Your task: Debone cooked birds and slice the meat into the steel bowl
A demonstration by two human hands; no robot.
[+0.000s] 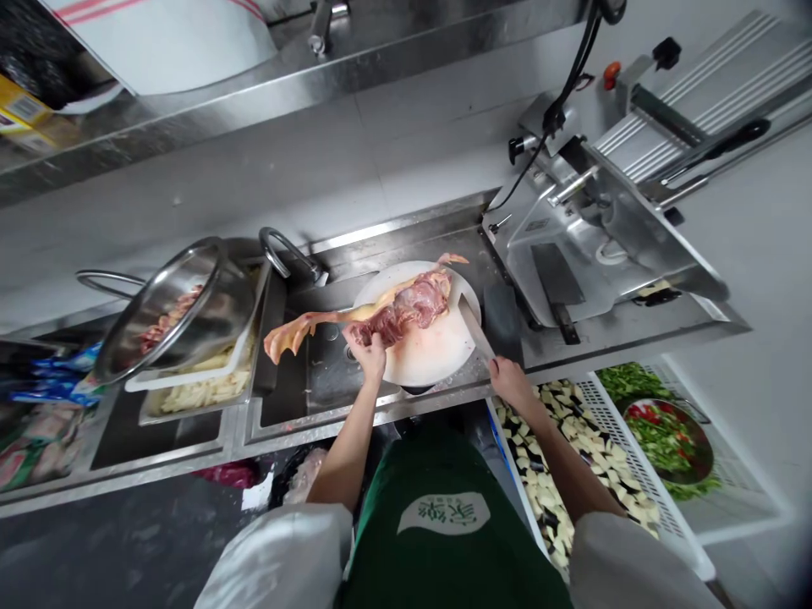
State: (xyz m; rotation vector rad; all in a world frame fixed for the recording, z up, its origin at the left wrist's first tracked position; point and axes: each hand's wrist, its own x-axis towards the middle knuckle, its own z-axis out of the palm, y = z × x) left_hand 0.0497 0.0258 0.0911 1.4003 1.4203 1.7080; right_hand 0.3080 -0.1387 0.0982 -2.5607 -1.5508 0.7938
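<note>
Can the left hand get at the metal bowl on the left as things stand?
Probably not yet: the left hand grips the raw bird on the cutting board; the bowl sits past the tap.

Your right hand (pixel 509 378) hides the handle of the knife (pixel 474 330); only the blade shows. Your left hand (pixel 368 353) has its fingertips lost under the raw poultry (pixel 409 309), grip unclear. The packets (pixel 44 410) at the left edge are blurred and cut off

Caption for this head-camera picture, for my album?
Left hand holds raw poultry on a white board; right hand grips a knife.
</note>
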